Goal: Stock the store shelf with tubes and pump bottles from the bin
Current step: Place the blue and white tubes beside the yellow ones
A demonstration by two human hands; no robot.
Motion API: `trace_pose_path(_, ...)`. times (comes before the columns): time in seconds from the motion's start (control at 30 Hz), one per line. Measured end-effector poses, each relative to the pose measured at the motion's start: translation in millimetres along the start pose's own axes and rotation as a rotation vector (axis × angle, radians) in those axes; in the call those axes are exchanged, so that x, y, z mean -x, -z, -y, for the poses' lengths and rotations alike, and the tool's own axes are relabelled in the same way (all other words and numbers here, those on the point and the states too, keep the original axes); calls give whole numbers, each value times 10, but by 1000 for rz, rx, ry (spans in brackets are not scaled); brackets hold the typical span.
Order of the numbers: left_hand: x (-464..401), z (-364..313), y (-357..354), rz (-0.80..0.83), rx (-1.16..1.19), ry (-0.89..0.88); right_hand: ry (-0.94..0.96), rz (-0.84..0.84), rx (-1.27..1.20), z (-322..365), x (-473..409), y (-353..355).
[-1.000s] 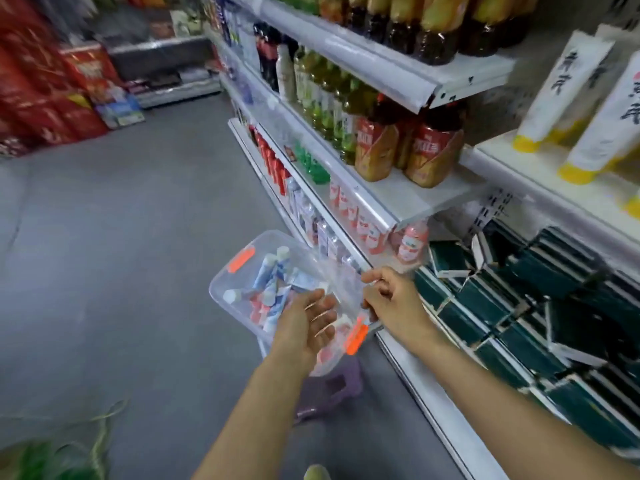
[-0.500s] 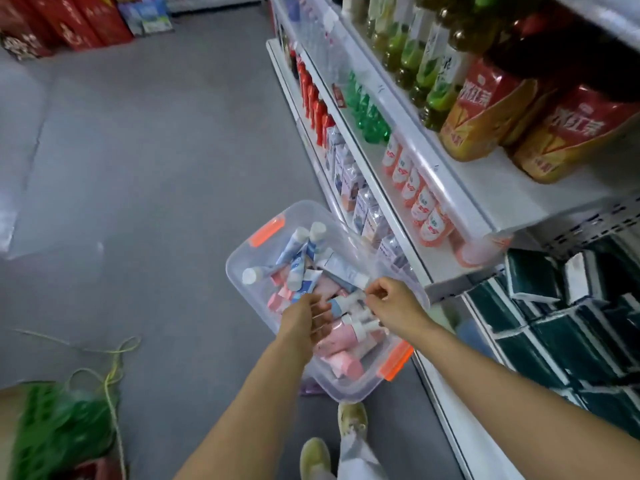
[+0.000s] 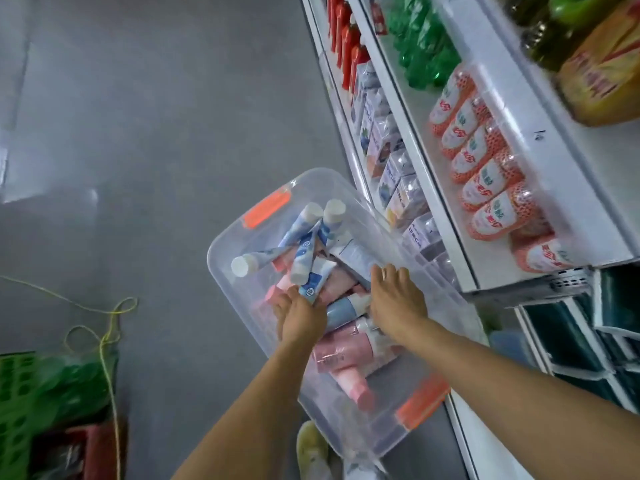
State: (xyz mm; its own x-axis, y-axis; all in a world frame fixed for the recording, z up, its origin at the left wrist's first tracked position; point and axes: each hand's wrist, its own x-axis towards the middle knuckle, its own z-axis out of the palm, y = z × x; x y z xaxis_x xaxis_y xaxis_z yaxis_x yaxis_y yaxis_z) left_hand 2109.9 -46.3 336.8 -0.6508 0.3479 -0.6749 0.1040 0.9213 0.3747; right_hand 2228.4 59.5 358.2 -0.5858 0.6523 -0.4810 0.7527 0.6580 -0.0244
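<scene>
Both hands are down inside the clear plastic bin with orange latches [image 3: 263, 237]. Left hand [image 3: 300, 315] has its fingers curled round the lower end of a blue-and-white tube [image 3: 313, 282], holding it; the rest of that tube points up and away over the pile. Right hand [image 3: 398, 299] lies palm-down with fingers spread and fairly straight, resting on a white tube with printed text [image 3: 356, 256] and the blue pump bottle [image 3: 341, 311] beneath; no pinch visible there.

Bin contents: several more blue-and-white tubes with white caps [image 3: 323, 223] piled at the far end, crossing each other; pink pump bottles [image 3: 343, 351] lying flat at the near end, one pink cap pointing toward the near orange latch [image 3: 420, 403]. Bin sits tilted in frame, just beside the white metal store shelf [image 3: 485, 216] on the right, its right wall near the shelf edge. What supports it is hidden.

Shelf holds small boxed cartons [image 3: 391, 168] on the lower tier, orange-netted white bottles [image 3: 485, 178] above, green bottles [image 3: 422, 46] and red bottles [image 3: 346, 46] farther back. Dark green boxes [image 3: 571, 337] on the low right tier. Grey floor [image 3: 156, 133]; yellow cord [image 3: 107, 327] and green crate [image 3: 31, 403] at lower left, blurred. Pale shoe [image 3: 311, 448] below the bin.
</scene>
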Motion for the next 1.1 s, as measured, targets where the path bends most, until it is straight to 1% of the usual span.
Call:
trace_pose_path(0.1, -69, 8, -113, -68, -235, -29, 12, -2, 114, 66, -156, -90)
trace_pose_path(0.23, -129, -2, -167, -145, -453, -68, -9, 66, 96, 73, -330, -266)
trace_pose_path(0.3, -177, 14, -159, -129, -493, -67, 1, 53, 74, 102, -357, -340)
trace_pose_path(0.37, -222, 35, -148, -64, -497, -42, 21, 45, 63, 137, -369, -395)
trace_pose_path(0.47, -235, 48, -139, 49, -324, 33, 8, 71, -23, 158, -355, -403)
trace_pose_path(0.57, -192, 46, -117, 96, -106, 84, -49, 98, -278, 131, -273, -387)
trace_pose_path(0.67, -92, 0, -50, 135, 164, 162, -183, 164, -682, 87, -147, -369)
trace_pose_path(0.77, 146, -68, 52, 171, 439, 185, -365, 208, -1275, 117, 36, -230)
trace_pose_path(0.87, 435, -84, 148, 206, 672, 236, -529, 336, -1661, 145, 316, -64)
trace_pose_path(0.97, 698, -57, 274, 227, 851, 223, -537, 440, -1887, 195, 621, 121)
trace_pose_path(1.1, 1060, -21, 485, 259, 953, 117, -430, 503, -2061, 251, 1013, 404)
